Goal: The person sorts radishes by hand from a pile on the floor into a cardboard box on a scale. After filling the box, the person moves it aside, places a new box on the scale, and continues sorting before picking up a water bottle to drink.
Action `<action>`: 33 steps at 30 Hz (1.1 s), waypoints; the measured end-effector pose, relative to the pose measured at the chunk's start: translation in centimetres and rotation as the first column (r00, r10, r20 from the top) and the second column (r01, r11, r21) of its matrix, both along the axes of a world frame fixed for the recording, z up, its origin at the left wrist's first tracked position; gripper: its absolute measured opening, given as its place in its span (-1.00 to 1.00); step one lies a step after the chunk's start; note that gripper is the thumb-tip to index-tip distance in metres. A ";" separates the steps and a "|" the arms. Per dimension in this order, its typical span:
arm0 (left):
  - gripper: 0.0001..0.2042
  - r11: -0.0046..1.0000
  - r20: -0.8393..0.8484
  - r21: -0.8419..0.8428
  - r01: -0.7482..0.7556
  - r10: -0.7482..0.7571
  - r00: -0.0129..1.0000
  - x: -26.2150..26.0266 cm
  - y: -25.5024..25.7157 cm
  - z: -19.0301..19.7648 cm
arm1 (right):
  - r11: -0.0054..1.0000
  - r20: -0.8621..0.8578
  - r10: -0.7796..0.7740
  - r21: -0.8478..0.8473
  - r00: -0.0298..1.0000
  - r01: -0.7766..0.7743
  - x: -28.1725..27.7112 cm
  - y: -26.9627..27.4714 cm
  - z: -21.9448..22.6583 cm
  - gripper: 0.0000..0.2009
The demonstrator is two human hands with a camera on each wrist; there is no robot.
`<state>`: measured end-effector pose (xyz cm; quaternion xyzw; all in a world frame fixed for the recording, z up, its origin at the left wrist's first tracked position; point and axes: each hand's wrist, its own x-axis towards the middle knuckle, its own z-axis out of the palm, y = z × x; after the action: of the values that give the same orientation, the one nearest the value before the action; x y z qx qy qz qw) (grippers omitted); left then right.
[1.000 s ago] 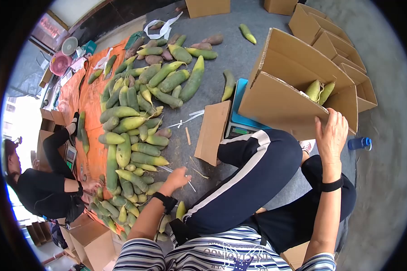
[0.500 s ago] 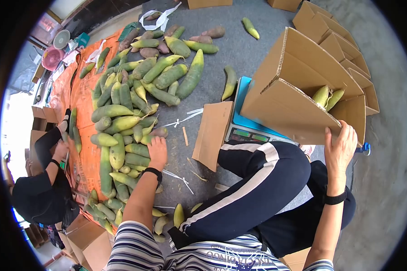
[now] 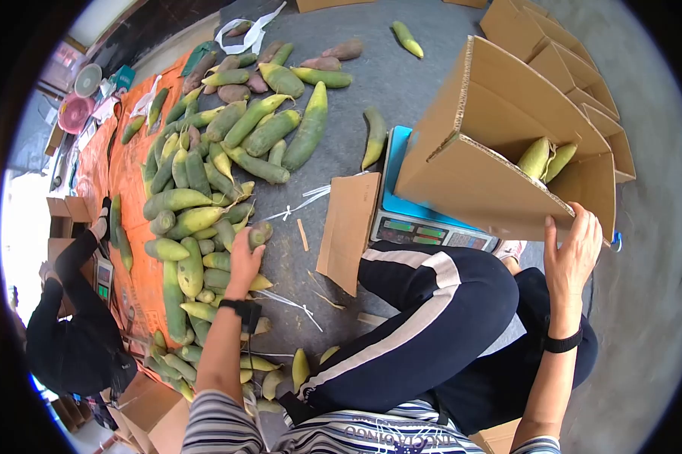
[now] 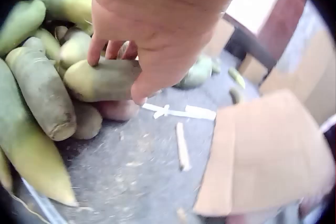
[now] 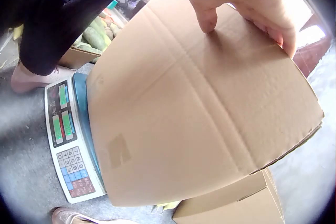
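Note:
My left hand point(image 3: 244, 263) is at the right edge of a large heap of green radishes point(image 3: 193, 265). Its thumb and fingers grip a short, thick green radish point(image 4: 102, 80), seen closely in the left wrist view. A reddish radish point(image 4: 118, 109) lies just under that one. With my right hand point(image 3: 572, 253) I pinch the upper edge of a tall open cardboard box point(image 3: 484, 178), thumb on the outer side and fingers over the rim. Inside the box, the tops of green radishes point(image 3: 536, 157) show. The box stands on a digital scale point(image 5: 63, 129) with lit green displays.
A loose cardboard piece point(image 3: 348, 231) leans beside the scale. White ties point(image 3: 303, 203) lie on the floor. More open boxes point(image 3: 575, 76) stand at the back right. Another person point(image 3: 76, 348) sits at the left beside an orange sheet point(image 3: 133, 261).
My left hand has let go of a thin white strip, moved forward and left to the heap, and closed round a radish. My right hand has stayed on the box edge.

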<state>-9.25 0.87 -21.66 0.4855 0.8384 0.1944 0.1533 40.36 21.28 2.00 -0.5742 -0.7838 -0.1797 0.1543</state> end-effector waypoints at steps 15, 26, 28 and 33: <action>-0.57 0.571 0.699 0.711 -0.410 -0.641 0.318 15.6 9.0 24.9 | 0.995 -0.111 0.055 0.085 0.992 -0.046 0.6 -0.2 -0.1 -0.58; -0.59 0.540 -0.168 0.699 0.469 -0.513 0.842 25.0 18.5 27.0 | 0.998 -0.176 0.053 0.038 0.983 -0.047 1.0 -0.6 0.2 -0.57; -0.61 0.595 -0.130 0.677 0.433 -0.483 0.866 23.7 15.9 25.1 | 0.995 -0.180 0.088 0.055 0.980 -0.079 1.2 -0.4 0.0 -0.57; -0.63 0.871 0.186 0.193 0.451 -0.484 0.855 16.7 6.8 12.3 | 0.990 -0.156 0.103 0.107 0.982 -0.087 1.0 -0.3 0.0 -0.63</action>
<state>7.46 7.68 -9.39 0.6591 0.6556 0.2648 0.2561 41.33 21.01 2.04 -0.5402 -0.7854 -0.1640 0.2538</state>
